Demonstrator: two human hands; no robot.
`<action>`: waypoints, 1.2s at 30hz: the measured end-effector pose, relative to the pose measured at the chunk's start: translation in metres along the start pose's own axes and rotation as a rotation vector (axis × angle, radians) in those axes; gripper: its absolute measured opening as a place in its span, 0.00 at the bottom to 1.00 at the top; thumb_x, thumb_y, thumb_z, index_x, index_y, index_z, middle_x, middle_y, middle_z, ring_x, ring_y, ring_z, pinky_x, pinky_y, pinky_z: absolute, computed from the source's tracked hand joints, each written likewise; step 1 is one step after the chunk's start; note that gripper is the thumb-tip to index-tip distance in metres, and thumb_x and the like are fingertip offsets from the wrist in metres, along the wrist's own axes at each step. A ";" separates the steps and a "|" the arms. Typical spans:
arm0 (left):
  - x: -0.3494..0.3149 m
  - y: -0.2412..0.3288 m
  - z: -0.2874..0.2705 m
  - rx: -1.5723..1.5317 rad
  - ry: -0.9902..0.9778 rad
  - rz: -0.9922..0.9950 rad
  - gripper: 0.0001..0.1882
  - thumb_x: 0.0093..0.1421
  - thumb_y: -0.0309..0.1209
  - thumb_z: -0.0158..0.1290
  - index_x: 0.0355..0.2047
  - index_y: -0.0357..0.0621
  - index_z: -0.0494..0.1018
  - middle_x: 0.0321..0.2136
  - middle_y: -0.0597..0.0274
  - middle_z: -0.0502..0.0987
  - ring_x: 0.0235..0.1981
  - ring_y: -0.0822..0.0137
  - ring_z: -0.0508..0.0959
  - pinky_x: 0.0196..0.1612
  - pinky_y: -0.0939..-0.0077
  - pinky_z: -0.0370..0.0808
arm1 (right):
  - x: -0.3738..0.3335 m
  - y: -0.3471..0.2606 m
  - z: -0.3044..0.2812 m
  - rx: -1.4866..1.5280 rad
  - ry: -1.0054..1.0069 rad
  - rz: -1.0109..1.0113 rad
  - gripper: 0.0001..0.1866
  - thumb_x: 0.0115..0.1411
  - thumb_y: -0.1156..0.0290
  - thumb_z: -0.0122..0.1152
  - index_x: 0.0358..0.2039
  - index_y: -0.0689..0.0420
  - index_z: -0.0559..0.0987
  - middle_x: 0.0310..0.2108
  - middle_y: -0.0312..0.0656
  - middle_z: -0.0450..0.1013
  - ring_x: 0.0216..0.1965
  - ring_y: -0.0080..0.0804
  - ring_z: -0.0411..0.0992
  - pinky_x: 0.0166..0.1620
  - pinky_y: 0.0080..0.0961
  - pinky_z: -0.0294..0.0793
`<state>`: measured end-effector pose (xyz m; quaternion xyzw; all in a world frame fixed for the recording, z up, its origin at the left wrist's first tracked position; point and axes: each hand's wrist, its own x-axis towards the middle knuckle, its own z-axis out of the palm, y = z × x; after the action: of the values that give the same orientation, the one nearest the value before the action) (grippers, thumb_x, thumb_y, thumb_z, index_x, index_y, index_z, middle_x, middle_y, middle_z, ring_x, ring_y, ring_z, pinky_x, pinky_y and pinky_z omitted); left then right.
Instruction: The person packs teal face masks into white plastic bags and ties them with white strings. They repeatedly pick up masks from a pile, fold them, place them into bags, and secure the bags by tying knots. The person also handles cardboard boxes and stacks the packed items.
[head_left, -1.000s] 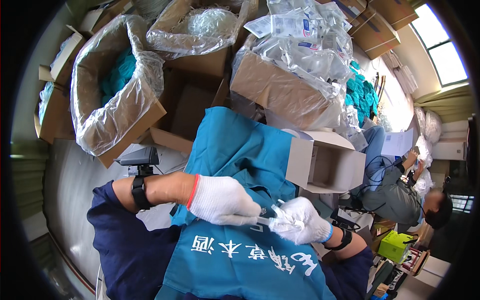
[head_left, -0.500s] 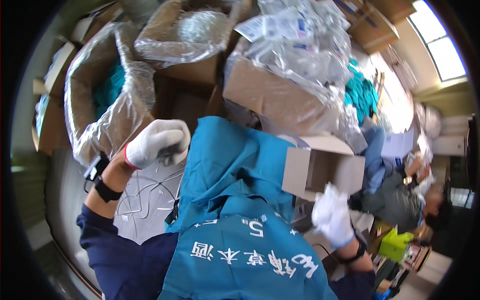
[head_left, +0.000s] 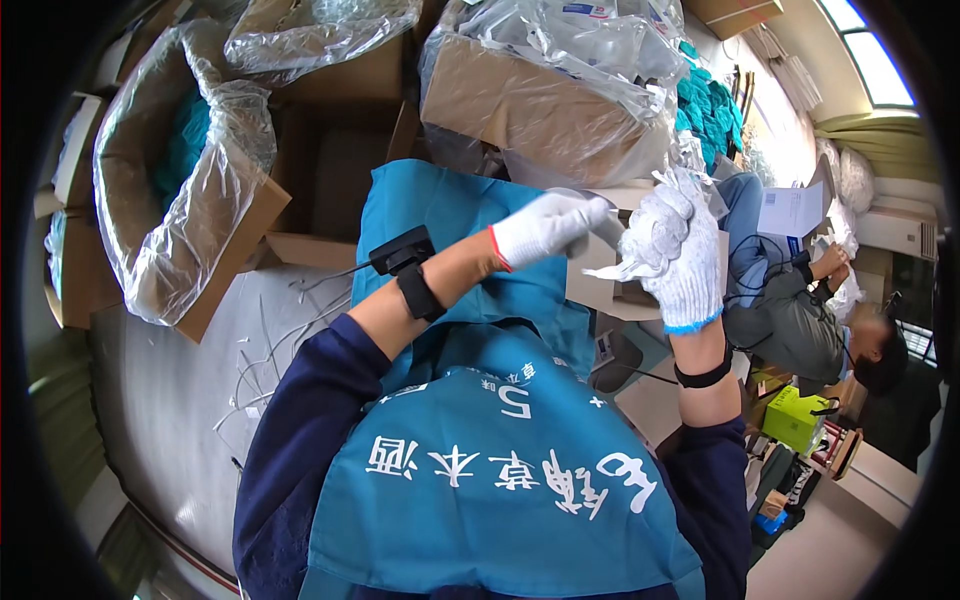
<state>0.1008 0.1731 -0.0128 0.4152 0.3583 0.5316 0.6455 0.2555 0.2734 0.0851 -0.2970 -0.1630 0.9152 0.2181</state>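
Observation:
A teal apron (head_left: 480, 400) with white lettering covers my front and lap. Past its right edge stands a small open cardboard box (head_left: 592, 285), light-coloured outside and partly covered by my hands. My left hand (head_left: 550, 228), in a white knit glove with a red cuff, is over the box's upper left side. Its fingers are pressed together near a flap, and what they grip is hidden. Above the box opening, my right hand (head_left: 675, 250), gloved with a blue cuff, is closed around crumpled white material (head_left: 612, 271), whose ends poke out of the fist.
A large plastic-lined carton (head_left: 540, 100) heaped with clear bags stands ahead. To the left are a lined carton (head_left: 185, 180) with teal cloth inside and a brown box (head_left: 340, 180). White cords (head_left: 255, 375) lie on the floor. Another person (head_left: 810, 320) sits at right.
My left hand has swung right from beside the lined carton to the small box. My right hand has risen from below that box to over its opening, still clutching the white material.

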 end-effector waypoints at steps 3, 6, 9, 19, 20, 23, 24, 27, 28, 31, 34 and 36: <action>-0.010 -0.015 0.008 -0.041 -0.038 -0.023 0.29 0.70 0.55 0.45 0.51 0.40 0.77 0.31 0.67 0.77 0.26 0.77 0.68 0.31 0.79 0.69 | 0.003 0.002 -0.010 0.040 0.006 -0.018 0.27 0.73 0.55 0.44 0.14 0.41 0.59 0.08 0.26 0.48 0.07 0.21 0.49 0.12 0.23 0.50; -0.026 -0.001 0.022 -0.050 -0.023 -0.019 0.22 0.68 0.46 0.53 0.48 0.38 0.77 0.31 0.65 0.77 0.29 0.77 0.72 0.33 0.80 0.70 | 0.006 0.004 -0.024 0.077 -0.055 -0.042 0.27 0.73 0.55 0.43 0.14 0.41 0.59 0.08 0.26 0.49 0.07 0.20 0.49 0.12 0.22 0.51; -0.027 -0.011 0.027 0.049 -0.025 -0.015 0.17 0.65 0.39 0.58 0.44 0.37 0.77 0.30 0.66 0.78 0.30 0.78 0.74 0.35 0.79 0.71 | 0.004 0.008 -0.026 0.064 -0.060 -0.043 0.27 0.73 0.55 0.43 0.14 0.42 0.60 0.09 0.25 0.49 0.07 0.19 0.49 0.13 0.22 0.51; -0.036 -0.003 0.038 0.198 -0.230 -0.201 0.17 0.72 0.38 0.47 0.33 0.37 0.76 0.24 0.68 0.73 0.27 0.78 0.71 0.33 0.79 0.69 | -0.018 0.011 -0.010 -0.372 -0.018 -0.315 0.25 0.72 0.57 0.49 0.15 0.46 0.66 0.11 0.27 0.56 0.11 0.20 0.55 0.16 0.19 0.56; -0.040 0.002 0.039 0.236 -0.239 -0.251 0.18 0.72 0.39 0.46 0.32 0.36 0.74 0.23 0.68 0.70 0.26 0.75 0.69 0.33 0.73 0.70 | -0.021 0.013 -0.008 -0.507 -0.001 -0.371 0.23 0.71 0.58 0.51 0.16 0.47 0.69 0.12 0.28 0.59 0.12 0.20 0.58 0.17 0.18 0.59; -0.054 0.021 0.040 0.497 -0.251 -0.206 0.18 0.72 0.38 0.46 0.32 0.33 0.72 0.20 0.61 0.70 0.24 0.69 0.68 0.33 0.67 0.70 | -0.027 0.038 -0.009 -1.011 0.051 -0.538 0.12 0.68 0.65 0.58 0.26 0.53 0.77 0.21 0.34 0.71 0.19 0.22 0.69 0.23 0.18 0.68; -0.059 0.030 0.038 0.573 -0.264 -0.130 0.16 0.71 0.36 0.46 0.33 0.33 0.72 0.20 0.50 0.70 0.23 0.59 0.68 0.33 0.66 0.71 | -0.030 0.044 -0.015 -1.214 -0.004 -0.615 0.08 0.66 0.67 0.61 0.30 0.55 0.79 0.24 0.36 0.75 0.23 0.22 0.72 0.25 0.18 0.71; -0.075 0.037 0.025 0.748 -0.282 -0.057 0.14 0.67 0.36 0.49 0.33 0.36 0.73 0.26 0.41 0.75 0.29 0.44 0.75 0.35 0.61 0.73 | -0.047 0.062 -0.032 -1.674 -0.343 -0.629 0.05 0.60 0.70 0.65 0.33 0.57 0.80 0.29 0.38 0.78 0.27 0.25 0.75 0.27 0.20 0.74; -0.082 0.038 0.023 0.796 -0.284 -0.056 0.14 0.67 0.37 0.49 0.34 0.37 0.74 0.28 0.40 0.76 0.31 0.41 0.77 0.36 0.59 0.74 | -0.051 0.068 -0.033 -1.755 -0.412 -0.589 0.05 0.58 0.70 0.66 0.32 0.57 0.80 0.29 0.38 0.77 0.27 0.27 0.76 0.27 0.22 0.74; -0.103 0.047 0.025 0.695 -0.276 -0.120 0.13 0.67 0.38 0.50 0.36 0.39 0.74 0.29 0.42 0.77 0.32 0.40 0.77 0.37 0.59 0.74 | -0.062 0.066 0.001 -2.089 -0.616 -0.522 0.10 0.58 0.62 0.63 0.25 0.53 0.79 0.20 0.38 0.74 0.20 0.37 0.74 0.22 0.31 0.73; -0.120 0.061 0.028 0.550 -0.372 -0.111 0.11 0.67 0.34 0.48 0.36 0.39 0.74 0.28 0.45 0.77 0.31 0.46 0.78 0.35 0.62 0.74 | -0.071 0.065 0.019 -2.036 -0.740 -0.448 0.15 0.58 0.56 0.66 0.19 0.51 0.78 0.16 0.40 0.72 0.16 0.38 0.72 0.19 0.31 0.69; -0.126 0.083 0.032 0.540 -0.474 -0.075 0.09 0.67 0.30 0.47 0.32 0.37 0.71 0.25 0.46 0.74 0.27 0.49 0.76 0.33 0.63 0.73 | -0.080 0.066 0.022 -1.925 -0.817 -0.377 0.16 0.58 0.53 0.68 0.19 0.48 0.79 0.15 0.39 0.71 0.15 0.38 0.71 0.19 0.31 0.67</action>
<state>0.0746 0.0513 0.0786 0.6688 0.3413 0.2828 0.5969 0.2801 0.1733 0.1119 0.0155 -0.9229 0.3824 -0.0417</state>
